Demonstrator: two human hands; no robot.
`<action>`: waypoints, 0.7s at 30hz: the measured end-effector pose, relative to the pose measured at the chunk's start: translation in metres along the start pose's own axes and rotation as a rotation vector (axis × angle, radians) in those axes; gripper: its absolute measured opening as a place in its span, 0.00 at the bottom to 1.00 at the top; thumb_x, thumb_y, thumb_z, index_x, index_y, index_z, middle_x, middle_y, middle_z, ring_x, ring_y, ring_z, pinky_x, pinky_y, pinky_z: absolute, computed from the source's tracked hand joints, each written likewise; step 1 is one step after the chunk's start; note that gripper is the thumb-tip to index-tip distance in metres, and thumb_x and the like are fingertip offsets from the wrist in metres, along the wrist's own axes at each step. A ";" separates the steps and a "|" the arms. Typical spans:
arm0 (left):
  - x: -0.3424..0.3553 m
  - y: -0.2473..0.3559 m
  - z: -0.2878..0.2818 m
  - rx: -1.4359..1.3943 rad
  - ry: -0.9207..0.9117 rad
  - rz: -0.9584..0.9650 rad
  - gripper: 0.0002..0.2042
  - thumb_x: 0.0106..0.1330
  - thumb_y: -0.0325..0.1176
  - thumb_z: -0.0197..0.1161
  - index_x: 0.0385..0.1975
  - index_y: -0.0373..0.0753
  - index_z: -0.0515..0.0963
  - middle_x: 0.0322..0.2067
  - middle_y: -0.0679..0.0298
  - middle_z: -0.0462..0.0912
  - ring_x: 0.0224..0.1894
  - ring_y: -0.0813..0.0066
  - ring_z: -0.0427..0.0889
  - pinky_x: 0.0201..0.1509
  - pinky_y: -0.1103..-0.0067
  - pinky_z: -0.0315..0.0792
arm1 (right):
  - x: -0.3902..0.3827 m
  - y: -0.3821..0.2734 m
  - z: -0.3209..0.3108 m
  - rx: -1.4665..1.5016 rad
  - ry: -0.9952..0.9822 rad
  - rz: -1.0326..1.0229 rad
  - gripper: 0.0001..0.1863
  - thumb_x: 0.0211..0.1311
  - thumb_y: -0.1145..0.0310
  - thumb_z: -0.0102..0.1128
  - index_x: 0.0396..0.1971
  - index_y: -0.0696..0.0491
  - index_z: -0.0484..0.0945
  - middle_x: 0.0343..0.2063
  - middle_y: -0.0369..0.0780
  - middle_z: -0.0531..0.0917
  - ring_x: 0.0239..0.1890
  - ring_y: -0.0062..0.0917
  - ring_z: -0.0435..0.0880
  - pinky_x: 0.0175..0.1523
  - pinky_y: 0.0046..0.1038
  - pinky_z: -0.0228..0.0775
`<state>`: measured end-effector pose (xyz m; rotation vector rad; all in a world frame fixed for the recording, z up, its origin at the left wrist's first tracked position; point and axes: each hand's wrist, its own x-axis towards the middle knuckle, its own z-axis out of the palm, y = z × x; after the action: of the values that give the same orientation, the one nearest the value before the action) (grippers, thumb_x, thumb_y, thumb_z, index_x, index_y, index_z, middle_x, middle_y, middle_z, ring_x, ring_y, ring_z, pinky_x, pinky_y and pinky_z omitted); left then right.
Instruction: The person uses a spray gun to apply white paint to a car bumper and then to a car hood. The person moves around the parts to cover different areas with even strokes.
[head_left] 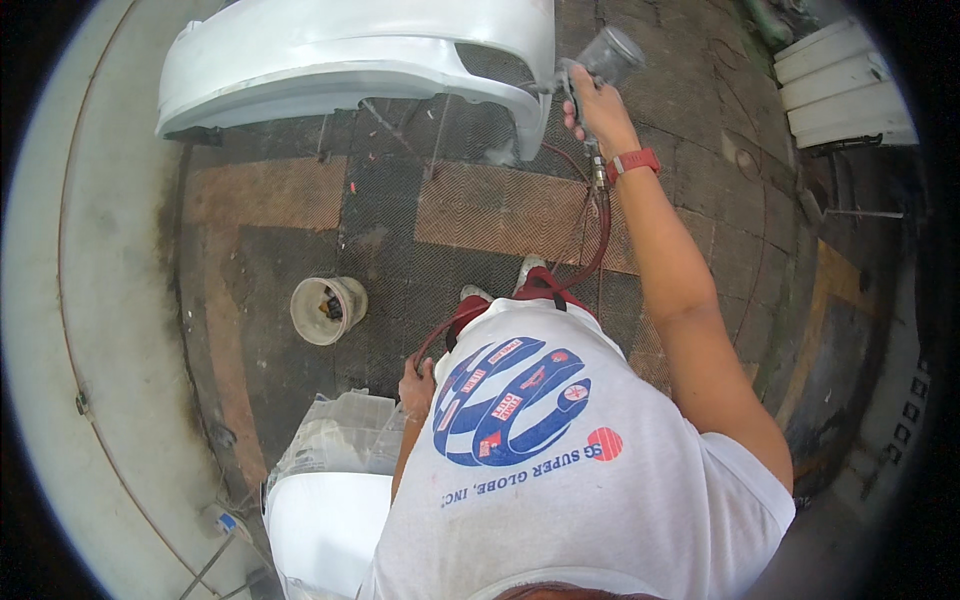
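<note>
View from above of a person in a white printed T-shirt [560,470] standing on a dark grated floor [470,210] with orange-brown patches. The landmark is the white car bumper [330,60], raised on thin metal stands at the far side of the floor.

The right hand [592,112] is stretched forward to the bumper's right end, its fingers wrapped tight around the grip of a spray gun [590,70]. The gun's clear cup sits on top, and its nozzle points at the bumper's right edge, just beside the painted surface. A red wristband [633,162] circles the right wrist. A red air hose [598,225] hangs from the gun's handle, drops toward the person's feet and loops across to the left hand [417,388], which is held low at the hip, well short of the bumper; its fingers are curled around the hose.

Nearer than the bumper, left of the person's feet, a pale bucket [328,309] stands on the floor. Close at the person's left side lies another white panel [325,525] with crumpled plastic sheeting [335,430] on it. Far right of the bumper rest white slatted panels [845,85].
</note>
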<state>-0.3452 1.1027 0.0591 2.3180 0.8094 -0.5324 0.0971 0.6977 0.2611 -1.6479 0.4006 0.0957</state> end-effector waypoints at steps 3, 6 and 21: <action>0.007 0.000 -0.001 0.028 -0.018 -0.010 0.26 0.76 0.52 0.63 0.65 0.41 0.79 0.51 0.40 0.89 0.54 0.36 0.88 0.57 0.54 0.80 | 0.008 0.034 -0.016 -0.014 0.134 0.072 0.30 0.81 0.44 0.55 0.42 0.62 0.81 0.24 0.38 0.82 0.19 0.22 0.81 0.20 0.26 0.68; 0.012 -0.001 -0.004 0.054 -0.032 -0.042 0.27 0.77 0.53 0.62 0.66 0.40 0.78 0.54 0.41 0.87 0.57 0.37 0.86 0.60 0.55 0.79 | 0.000 0.067 -0.018 -0.073 0.213 0.078 0.32 0.81 0.43 0.55 0.47 0.64 0.80 0.24 0.39 0.83 0.19 0.23 0.82 0.20 0.26 0.72; 0.029 -0.066 -0.012 0.070 -0.062 -0.275 0.41 0.75 0.66 0.56 0.75 0.37 0.67 0.62 0.33 0.80 0.65 0.30 0.79 0.70 0.53 0.72 | -0.095 0.041 0.145 -0.033 0.042 -0.283 0.33 0.83 0.45 0.54 0.67 0.61 0.76 0.28 0.37 0.85 0.26 0.22 0.85 0.33 0.28 0.79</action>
<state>-0.3657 1.1630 0.0245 2.2529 1.1036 -0.7581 0.0208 0.8561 0.2323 -1.7252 0.1945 -0.1448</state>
